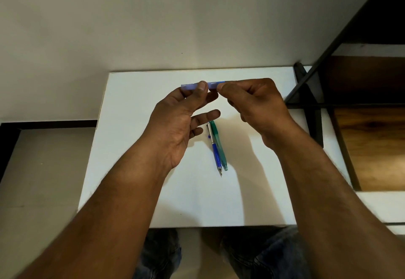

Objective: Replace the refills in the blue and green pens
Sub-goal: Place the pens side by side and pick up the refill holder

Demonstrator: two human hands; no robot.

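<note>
A: Fingers (202, 88) of the left hand (175, 123) pinch the blue plastic sleeve (190, 86) near its left end. The right hand (260, 103) pinches its right part. And the pens?

B: The blue pen (215, 151) and green pen (220, 145) lie touching on the white table (153, 191), nearer than the hands. The sleeve seems light, thin and bendable, so hold it gently at the ends.

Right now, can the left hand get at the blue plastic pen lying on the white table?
Probably, once freed: the left hand pinches a pale blue translucent strip with the right hand. The blue plastic pen lies uncovered close by its fingers, green plastic pen alongside.
</note>
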